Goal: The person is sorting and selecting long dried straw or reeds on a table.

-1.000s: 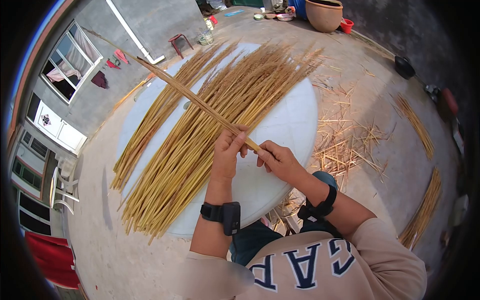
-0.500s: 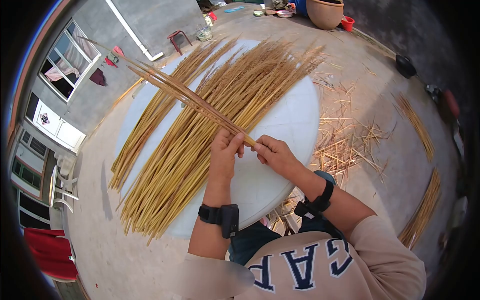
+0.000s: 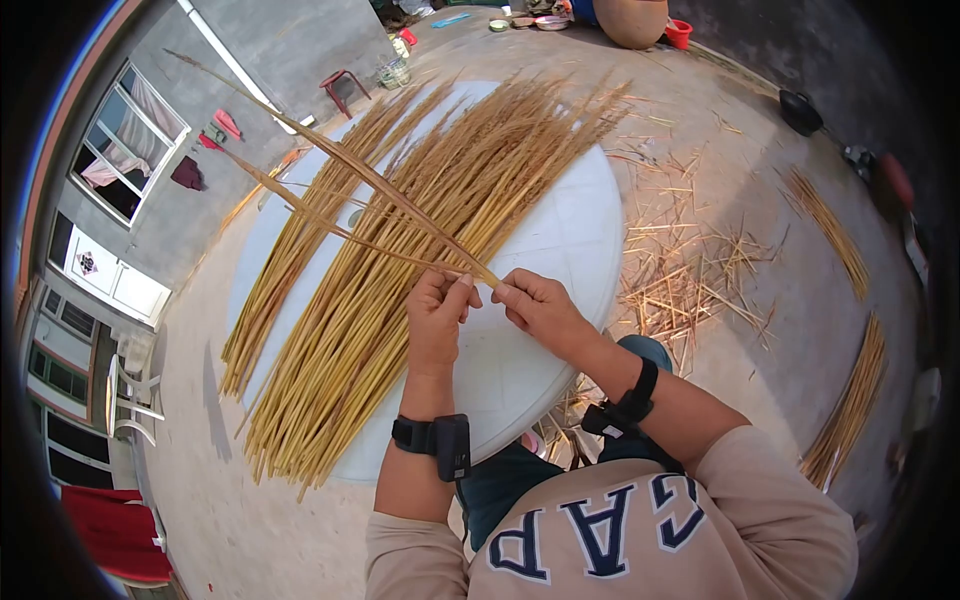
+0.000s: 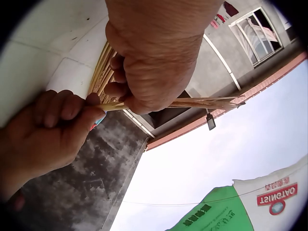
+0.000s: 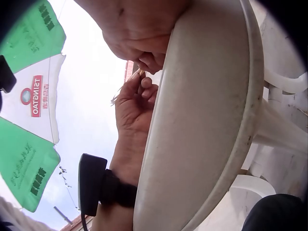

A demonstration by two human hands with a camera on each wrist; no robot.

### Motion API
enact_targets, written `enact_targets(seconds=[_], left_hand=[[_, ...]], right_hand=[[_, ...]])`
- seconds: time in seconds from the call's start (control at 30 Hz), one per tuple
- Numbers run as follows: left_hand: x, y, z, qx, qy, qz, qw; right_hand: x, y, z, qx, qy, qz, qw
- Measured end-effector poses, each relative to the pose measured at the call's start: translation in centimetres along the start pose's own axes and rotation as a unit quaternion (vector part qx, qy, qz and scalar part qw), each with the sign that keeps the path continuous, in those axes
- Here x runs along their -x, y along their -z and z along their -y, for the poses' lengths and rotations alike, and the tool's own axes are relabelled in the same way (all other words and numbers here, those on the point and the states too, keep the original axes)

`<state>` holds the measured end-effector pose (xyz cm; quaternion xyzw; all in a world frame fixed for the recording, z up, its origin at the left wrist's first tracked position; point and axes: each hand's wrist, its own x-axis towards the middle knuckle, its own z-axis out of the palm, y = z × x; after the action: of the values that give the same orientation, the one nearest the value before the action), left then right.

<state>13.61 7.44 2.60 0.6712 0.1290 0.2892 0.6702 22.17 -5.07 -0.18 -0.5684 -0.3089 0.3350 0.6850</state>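
In the head view a long stalk with dry leaf strips is held over the table. The left hand pinches a leaf strip that splays away from the stalk. Beside it the right hand pinches the stalk's near end. Under the stalk lies a wide layer of yellow stalks with feathery brown tops, and a narrower bunch is at its left. The left wrist view shows the right hand close to the left hand, the stalk between them.
The round white table is in front of the person. Loose straw scraps and two bundles lie on the ground at the right. A red stool and a clay pot stand beyond.
The leaf strips have spread apart from the stalk, one now bending off to the left. The left hand has shifted slightly left and lower, and a small gap shows between the hands.
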Motion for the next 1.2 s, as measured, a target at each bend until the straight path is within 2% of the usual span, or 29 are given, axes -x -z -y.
enact_targets(seconds=[0.17, 0.23, 0.37, 0.43, 0.47, 0.53, 0.67, 0.73, 0.97, 1.2], left_hand=[[0.4, -0.2, -0.1, -0.013, -0.046, -0.001, 0.999], [0.4, 0.3, -0.6, 0.125, -0.071, -0.076, 0.987], [0.3, 1.6, -0.7, 0.19, -0.07, -0.036, 0.979], [0.3, 1.4, -0.6, 0.15, 0.005, 0.051, 0.987], [0.4, 1.0, -0.7, 0.15, 0.004, 0.05, 0.987], [0.5, 0.0, -1.2, -0.043, 0.026, 0.062, 0.997], [0.1, 0.0, -0.5, -0.052, 0.017, 0.037, 0.998], [0.1, -0.1, -0.5, -0.047, 0.025, 0.043, 0.998], [0.1, 0.2, 0.0, 0.004, 0.035, 0.037, 0.999], [-0.1, 0.5, 0.4, 0.029, 0.039, 0.059, 0.997]], right_hand=[[0.2, 0.5, 0.9, -0.104, -0.021, -0.045, 0.993], [0.1, 0.7, 0.9, -0.146, -0.02, -0.051, 0.988], [0.2, 0.5, 0.6, -0.154, -0.015, -0.042, 0.987], [0.1, 0.5, 0.5, -0.115, -0.014, -0.039, 0.993], [0.1, 0.4, 0.5, -0.114, -0.013, -0.037, 0.993], [0.3, 0.2, 0.3, -0.065, 0.013, -0.031, 0.997], [0.4, 0.1, 0.3, 0.002, 0.039, -0.037, 0.999], [0.5, -0.2, 0.1, 0.089, 0.063, -0.023, 0.994], [0.5, -0.4, 0.6, 0.121, 0.069, -0.019, 0.99], [0.4, -0.5, 0.6, 0.133, 0.026, -0.015, 0.991]])
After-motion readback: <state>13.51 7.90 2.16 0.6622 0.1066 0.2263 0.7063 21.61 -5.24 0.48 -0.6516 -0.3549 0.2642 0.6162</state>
